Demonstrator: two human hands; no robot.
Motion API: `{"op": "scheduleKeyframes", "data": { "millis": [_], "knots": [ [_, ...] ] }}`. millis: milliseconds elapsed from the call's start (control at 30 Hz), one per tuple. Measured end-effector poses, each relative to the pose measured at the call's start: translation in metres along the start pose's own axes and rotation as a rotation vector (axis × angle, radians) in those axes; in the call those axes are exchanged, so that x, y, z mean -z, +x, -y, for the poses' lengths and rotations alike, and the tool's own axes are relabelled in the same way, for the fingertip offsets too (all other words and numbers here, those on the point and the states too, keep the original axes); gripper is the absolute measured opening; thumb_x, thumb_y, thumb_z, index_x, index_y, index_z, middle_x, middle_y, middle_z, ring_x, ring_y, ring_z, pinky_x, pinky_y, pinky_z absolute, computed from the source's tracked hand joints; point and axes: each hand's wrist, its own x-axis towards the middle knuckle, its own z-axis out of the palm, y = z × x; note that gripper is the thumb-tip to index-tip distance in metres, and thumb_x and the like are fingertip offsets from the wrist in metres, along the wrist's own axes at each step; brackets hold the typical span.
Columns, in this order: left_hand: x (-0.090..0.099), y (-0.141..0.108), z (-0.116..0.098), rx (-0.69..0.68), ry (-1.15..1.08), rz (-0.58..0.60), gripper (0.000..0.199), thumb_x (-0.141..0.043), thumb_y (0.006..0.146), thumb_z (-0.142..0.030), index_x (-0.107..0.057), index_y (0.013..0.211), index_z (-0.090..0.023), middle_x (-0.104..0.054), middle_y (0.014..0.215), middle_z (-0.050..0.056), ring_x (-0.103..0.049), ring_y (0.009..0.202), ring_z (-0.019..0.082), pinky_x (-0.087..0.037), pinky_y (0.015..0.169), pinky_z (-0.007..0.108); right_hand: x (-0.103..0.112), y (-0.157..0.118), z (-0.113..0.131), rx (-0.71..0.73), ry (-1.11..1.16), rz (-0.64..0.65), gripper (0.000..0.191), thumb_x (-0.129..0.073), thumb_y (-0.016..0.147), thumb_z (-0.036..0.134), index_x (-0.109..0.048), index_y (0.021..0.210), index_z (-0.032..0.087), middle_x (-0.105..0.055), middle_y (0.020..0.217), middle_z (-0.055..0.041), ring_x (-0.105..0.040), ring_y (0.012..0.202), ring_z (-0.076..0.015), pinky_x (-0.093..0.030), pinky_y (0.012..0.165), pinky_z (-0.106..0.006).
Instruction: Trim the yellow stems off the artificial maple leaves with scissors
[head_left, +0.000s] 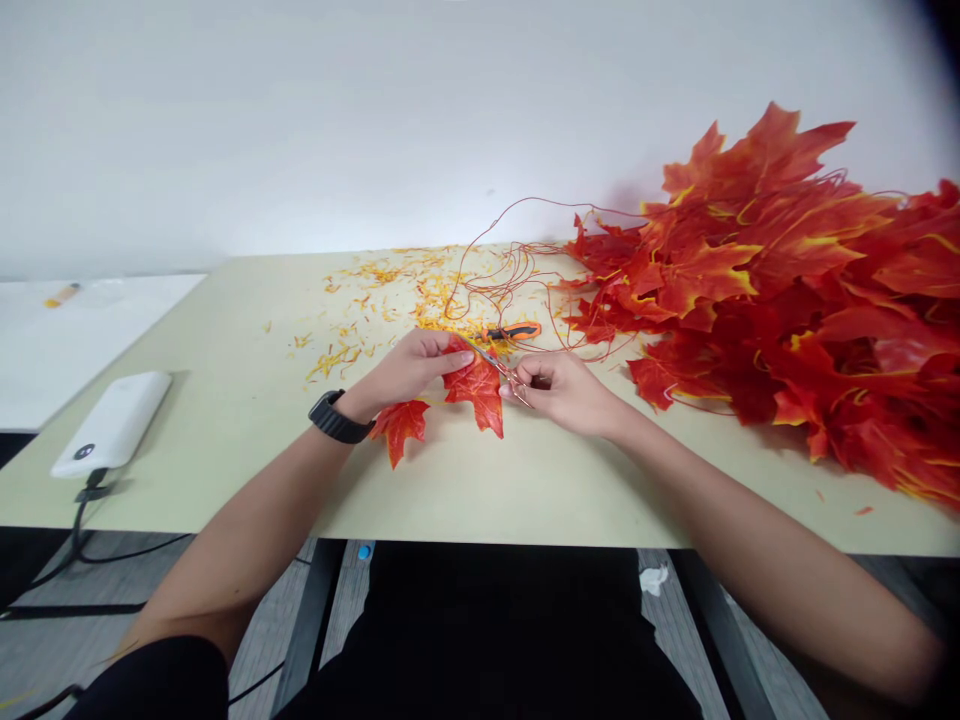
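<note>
Over the middle of the table, my left hand [420, 365] pinches a red artificial maple leaf [478, 390] between thumb and fingers. My right hand [562, 390] has its fingers closed on the handles of small metal scissors [511, 380]. The scissor blades lie along the upper right edge of the leaf, close to my left thumb. A second, smaller red leaf [401, 430] hangs below my left wrist, which wears a black watch [340, 416]. Just behind the hands lies an orange-and-black handled tool [517, 331].
A big pile of red maple leaves [750, 300] covers the table's right side, with thin red stems [517, 265] trailing leftward. Yellow-orange trimmings [382, 275] are scattered behind my hands. At left sits a white power bank [112, 425] with a black cable [79, 520].
</note>
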Motion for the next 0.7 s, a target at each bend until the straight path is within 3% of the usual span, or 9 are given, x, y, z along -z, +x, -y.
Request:
{"op": "scheduleKeyframes", "data": {
  "millis": [367, 700],
  "knots": [
    [-0.0007, 0.0003, 0.0016, -0.003, -0.026, 0.026, 0.044, -0.081, 0.091, -0.056, -0.076, 0.086, -0.013, -0.076, 0.084, 0.005, -0.064, 0.073, 0.01, -0.052, 0.072, 0.022, 0.0014, -0.0011, 0.0043, -0.012, 0.035, 0.016, 0.055, -0.074, 0.091, 0.059, -0.044, 0.066, 0.021, -0.045, 0.071, 0.0014, -0.039, 0.067, -0.0117, -0.031, 0.062, -0.03],
    [-0.0083, 0.002, -0.006, -0.172, 0.163, -0.165, 0.057, -0.064, 0.101, -0.063, -0.052, 0.072, -0.016, -0.05, 0.07, 0.0, -0.043, 0.066, 0.009, -0.038, 0.065, 0.023, 0.001, 0.0004, 0.0014, -0.035, 0.064, -0.051, 0.056, -0.074, 0.087, 0.062, -0.043, 0.065, 0.021, -0.044, 0.069, 0.0012, -0.038, 0.065, -0.0117, -0.03, 0.06, -0.029]
  ]
}}
